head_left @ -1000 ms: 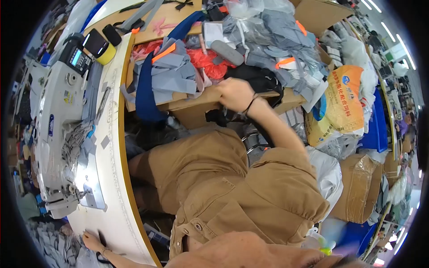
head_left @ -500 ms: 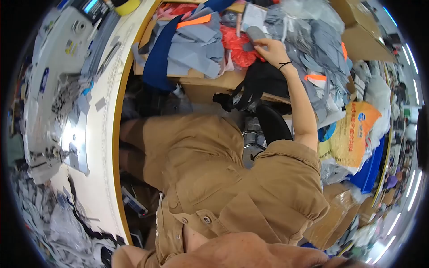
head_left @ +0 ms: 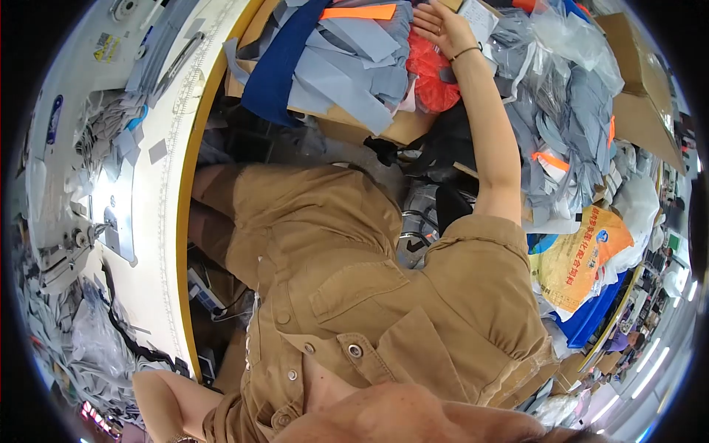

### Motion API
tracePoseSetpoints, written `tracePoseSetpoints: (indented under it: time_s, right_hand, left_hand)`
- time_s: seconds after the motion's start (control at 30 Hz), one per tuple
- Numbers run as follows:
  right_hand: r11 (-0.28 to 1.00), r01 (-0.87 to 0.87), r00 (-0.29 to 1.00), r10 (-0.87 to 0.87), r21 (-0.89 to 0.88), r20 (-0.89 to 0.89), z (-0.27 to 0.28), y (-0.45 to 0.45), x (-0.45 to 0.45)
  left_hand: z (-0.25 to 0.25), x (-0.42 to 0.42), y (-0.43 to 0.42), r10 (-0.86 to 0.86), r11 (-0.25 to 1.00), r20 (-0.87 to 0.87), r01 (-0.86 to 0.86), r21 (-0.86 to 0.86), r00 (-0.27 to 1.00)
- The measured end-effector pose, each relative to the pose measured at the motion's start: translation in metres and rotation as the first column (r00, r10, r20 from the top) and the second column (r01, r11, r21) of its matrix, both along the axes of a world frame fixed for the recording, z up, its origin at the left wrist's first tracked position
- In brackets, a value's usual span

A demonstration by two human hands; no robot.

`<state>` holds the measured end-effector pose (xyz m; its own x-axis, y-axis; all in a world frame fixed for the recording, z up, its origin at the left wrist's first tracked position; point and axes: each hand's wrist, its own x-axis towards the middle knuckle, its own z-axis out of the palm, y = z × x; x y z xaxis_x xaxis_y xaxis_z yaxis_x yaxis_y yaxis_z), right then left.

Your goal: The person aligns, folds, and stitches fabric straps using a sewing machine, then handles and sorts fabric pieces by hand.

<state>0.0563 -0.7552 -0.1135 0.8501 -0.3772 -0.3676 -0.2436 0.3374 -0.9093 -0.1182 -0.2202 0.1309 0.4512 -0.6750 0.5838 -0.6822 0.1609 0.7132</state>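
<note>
My right hand [head_left: 441, 28] is at the top of the view, reaching over a pile of cloth pieces. Its fingers are stretched out and slightly apart, with nothing visible in them; a ring and a dark wrist band show. Just below it lies a crumpled red plastic bag [head_left: 434, 77]. Beside it are stacked grey-blue fabric pieces [head_left: 347, 70] with an orange strip [head_left: 360, 12] on top. A white paper [head_left: 478, 22] lies to the hand's right. My left forearm [head_left: 166, 399] is bent at the lower left; the left hand is beyond the edge.
A white table [head_left: 159, 221] with a yellow edge carries a sewing machine [head_left: 81, 236] and grey cloth scraps. Dark blue cloth [head_left: 284, 70] hangs over a cardboard box. To the right are clear plastic bags [head_left: 569, 44], an orange-yellow sack [head_left: 583, 258] and a blue bin [head_left: 594, 314].
My right hand has moved up in the view and its fingers have opened; the grey piece it pinched is no longer seen in it. The whole view has shifted somewhat.
</note>
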Motion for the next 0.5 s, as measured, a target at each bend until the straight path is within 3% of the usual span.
tracePoseSetpoints:
  time_s: [0.07,0.1,0.2,0.23,0.33,0.37,0.47,0.5]
  right_hand:
    - [0.986,0.141,0.989,-0.136,0.093,-0.055,0.000,0.008,0.023]
    - [0.975,0.103,0.994,-0.095,0.195,-0.051,-0.004,0.004,0.031]
    - [0.985,-0.021,0.996,0.035,0.170,-0.080,-0.017,-0.011,0.051]
    - [0.997,-0.006,0.996,0.013,0.078,-0.089,-0.012,-0.008,0.054]
    - [0.981,0.166,0.985,-0.170,0.098,0.029,0.023,0.049,0.056]
    - [0.980,0.186,0.982,-0.189,0.071,0.027,0.007,0.037,0.067]
    - [0.970,0.042,0.966,-0.100,0.239,0.237,0.006,0.012,0.073]
    - [0.988,0.105,0.975,-0.124,0.109,0.185,0.011,0.003,0.076]
  left_hand:
    - [0.001,0.007,-0.006,-0.016,1.000,-0.017,0.016,0.005,1.000]
    - [0.000,0.009,-0.008,-0.015,1.000,-0.021,0.016,0.010,1.000]
    - [0.001,0.016,-0.010,-0.020,1.000,-0.036,0.021,0.018,0.999]
    - [0.000,0.017,-0.011,-0.020,1.000,-0.044,0.021,0.023,0.999]
    - [0.002,0.025,-0.012,-0.015,0.999,-0.058,0.017,0.029,0.998]
    - [0.003,0.025,-0.011,-0.006,0.999,-0.060,0.008,0.035,0.998]
    - [0.004,0.034,-0.007,0.066,0.996,-0.066,-0.062,0.067,0.996]
    - [0.002,0.038,-0.003,0.112,0.991,-0.078,-0.106,0.084,0.991]
